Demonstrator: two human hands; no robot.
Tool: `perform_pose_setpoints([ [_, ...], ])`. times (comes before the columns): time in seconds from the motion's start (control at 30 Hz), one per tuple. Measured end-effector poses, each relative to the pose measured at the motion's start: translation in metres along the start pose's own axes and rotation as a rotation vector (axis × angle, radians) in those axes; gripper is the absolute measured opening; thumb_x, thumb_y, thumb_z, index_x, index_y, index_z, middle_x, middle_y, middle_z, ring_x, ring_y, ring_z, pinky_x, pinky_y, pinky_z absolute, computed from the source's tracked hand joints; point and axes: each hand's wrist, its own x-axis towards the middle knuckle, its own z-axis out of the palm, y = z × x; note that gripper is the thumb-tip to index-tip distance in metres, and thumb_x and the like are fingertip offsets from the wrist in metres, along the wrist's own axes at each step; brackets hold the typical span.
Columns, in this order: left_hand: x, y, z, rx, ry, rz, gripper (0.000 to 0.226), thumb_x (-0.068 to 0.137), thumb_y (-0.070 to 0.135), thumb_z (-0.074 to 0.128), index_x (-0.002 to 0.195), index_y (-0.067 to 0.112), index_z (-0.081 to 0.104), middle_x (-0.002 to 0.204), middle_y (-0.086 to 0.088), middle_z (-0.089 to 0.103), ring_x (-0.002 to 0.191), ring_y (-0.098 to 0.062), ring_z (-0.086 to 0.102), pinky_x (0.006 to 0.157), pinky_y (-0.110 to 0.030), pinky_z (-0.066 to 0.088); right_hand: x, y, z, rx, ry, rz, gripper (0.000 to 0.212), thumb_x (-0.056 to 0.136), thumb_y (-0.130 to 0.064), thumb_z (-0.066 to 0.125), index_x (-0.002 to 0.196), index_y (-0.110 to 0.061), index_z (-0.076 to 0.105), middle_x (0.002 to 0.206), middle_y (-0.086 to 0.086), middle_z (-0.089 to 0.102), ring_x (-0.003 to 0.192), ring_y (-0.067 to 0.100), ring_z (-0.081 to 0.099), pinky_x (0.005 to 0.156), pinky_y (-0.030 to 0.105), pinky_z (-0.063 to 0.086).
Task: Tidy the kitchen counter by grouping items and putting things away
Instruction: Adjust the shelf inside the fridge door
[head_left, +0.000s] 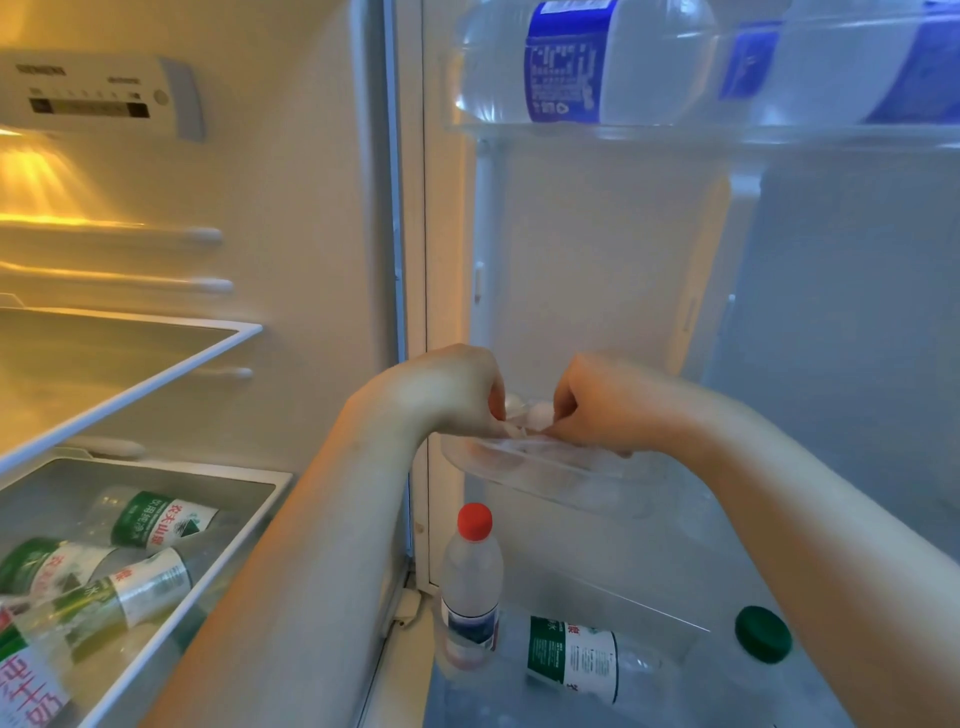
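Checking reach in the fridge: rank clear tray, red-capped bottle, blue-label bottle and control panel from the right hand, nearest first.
1. clear tray: the right hand grips its rim.
2. red-capped bottle: below, lower door shelf.
3. blue-label bottle: above, top door shelf.
4. control panel: far upper left.

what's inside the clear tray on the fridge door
Some pale rounded items, probably eggs, show between the left hand and right hand; the fingers cover the rest of the clear tray.

In the drawer (234, 551) at our lower left, bottles (156, 519) lie. On the right, the top door shelf (675, 132) holds large bottles (597, 62) on their sides. Below it sits a tray (545, 467), and under that an upright bottle (471, 582) stands left of a lying bottle (576, 654).
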Motion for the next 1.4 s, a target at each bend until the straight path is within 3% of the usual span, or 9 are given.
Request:
perform_pose_setpoints([
  [0.1, 0.003, 0.0, 0.0, 0.028, -0.023, -0.005, 0.027, 0.08, 0.043, 0.068, 0.096, 0.022, 0.072, 0.096, 0.004, 0.069, 0.091, -0.017, 0.064, 0.084, -0.036, 0.055, -0.001, -0.003, -0.001, -0.072, -0.102, 0.063, 0.038, 0.09, -0.041, 0.053, 0.082, -0.007, 0.068, 0.043, 0.003, 0.051, 0.03, 0.01, 0.043, 0.029, 0.012, 0.029],
  [0.27, 0.007, 0.001, -0.004, 0.058, -0.108, -0.005, 0.027, 0.084, 0.042, 0.064, 0.101, 0.022, 0.07, 0.1, 0.005, 0.067, 0.094, -0.017, 0.062, 0.079, -0.029, 0.051, 0.002, -0.002, 0.001, -0.091, -0.189, 0.103, 0.042, 0.089, -0.049, 0.05, 0.085, -0.01, 0.066, 0.057, 0.003, 0.056, 0.047, 0.017, 0.05, 0.046, 0.021, 0.038],
  [0.53, 0.009, 0.006, -0.013, 0.099, -0.221, -0.002, 0.027, 0.083, 0.039, 0.063, 0.108, 0.027, 0.069, 0.103, 0.007, 0.066, 0.097, -0.016, 0.061, 0.085, -0.03, 0.052, 0.008, -0.004, -0.006, -0.067, -0.235, 0.105, 0.033, 0.085, -0.044, 0.061, 0.078, -0.012, 0.064, 0.058, 0.0, 0.054, 0.05, 0.015, 0.05, 0.052, 0.023, 0.042],
  [0.83, 0.003, -0.007, -0.007, -0.106, -0.108, 0.037, 0.03, 0.075, 0.048, 0.067, 0.101, 0.033, 0.07, 0.098, 0.015, 0.065, 0.096, -0.008, 0.06, 0.088, -0.03, 0.05, -0.003, 0.003, 0.004, 0.058, -0.064, 0.179, 0.037, 0.078, -0.043, 0.065, 0.089, -0.008, 0.07, 0.059, 0.004, 0.06, 0.05, 0.018, 0.052, 0.047, 0.02, 0.04],
  [0.97, 0.001, -0.019, -0.004, -0.302, -0.059, 0.062, 0.031, 0.071, 0.046, 0.07, 0.1, 0.038, 0.07, 0.097, 0.017, 0.065, 0.099, -0.006, 0.06, 0.093, -0.032, 0.049, -0.003, 0.009, 0.011, 0.143, 0.122, 0.135, 0.029, 0.07, -0.043, 0.071, 0.085, -0.018, 0.066, 0.08, -0.001, 0.067, 0.074, 0.017, 0.062, 0.064, 0.028, 0.049],
  [1.07, 0.0, -0.029, 0.0, -0.448, -0.015, 0.102, 0.027, 0.07, 0.046, 0.069, 0.095, 0.038, 0.072, 0.096, 0.017, 0.07, 0.099, -0.004, 0.062, 0.096, -0.035, 0.049, -0.003, 0.016, 0.018, 0.278, 0.273, 0.104, 0.031, 0.062, -0.045, 0.072, 0.081, -0.023, 0.062, 0.076, -0.009, 0.064, 0.073, 0.014, 0.062, 0.067, 0.032, 0.052],
  [1.17, 0.001, -0.035, 0.005, -0.568, 0.048, 0.135, 0.015, 0.079, 0.034, 0.071, 0.094, 0.033, 0.073, 0.093, 0.012, 0.072, 0.097, -0.007, 0.064, 0.095, -0.034, 0.049, -0.004, 0.017, 0.023, 0.377, 0.337, 0.043, 0.033, 0.067, -0.039, 0.076, 0.094, -0.025, 0.064, 0.082, -0.013, 0.062, 0.079, 0.012, 0.062, 0.072, 0.031, 0.053],
  [1.27, 0.001, -0.039, 0.011, -0.698, 0.138, 0.142, 0.015, 0.078, 0.033, 0.073, 0.093, 0.03, 0.074, 0.092, 0.009, 0.072, 0.097, -0.011, 0.065, 0.094, -0.035, 0.049, -0.004, 0.016, 0.026, 0.398, 0.376, -0.003, 0.053, 0.07, -0.033, 0.08, 0.119, -0.026, 0.061, 0.093, -0.013, 0.057, 0.087, 0.008, 0.056, 0.077, 0.024, 0.045],
  [1.4, 0.0, -0.04, 0.015, -0.912, 0.274, 0.188, 0.01, 0.077, 0.023, 0.076, 0.086, 0.025, 0.074, 0.086, 0.007, 0.073, 0.087, -0.007, 0.065, 0.084, -0.025, 0.051, -0.002, 0.011, 0.025, 0.392, 0.472, -0.048, 0.047, 0.066, -0.027, 0.083, 0.11, -0.028, 0.065, 0.102, -0.008, 0.06, 0.092, 0.012, 0.056, 0.082, 0.03, 0.047],
])
